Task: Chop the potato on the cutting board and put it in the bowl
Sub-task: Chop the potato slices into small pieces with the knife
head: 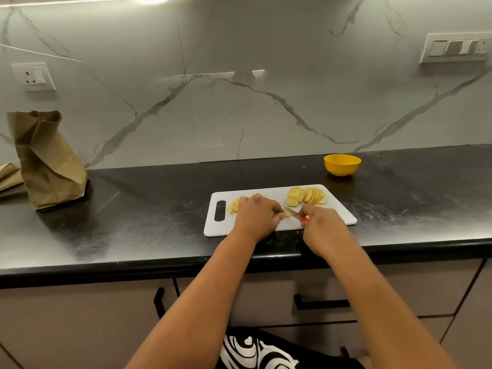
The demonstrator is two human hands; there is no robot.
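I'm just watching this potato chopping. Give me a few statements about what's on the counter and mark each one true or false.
1. The yellow bowl sits on the cutting board. False: it stands on the black counter behind the board.
2. The right hand holds a red-handled knife. True.
3. A row of potato slices lies at the board's far right. True.
4. The brown paper bag lies flat. False: it stands upright at the left.
5. The left hand is off the board. False: it holds a potato piece by the blade.
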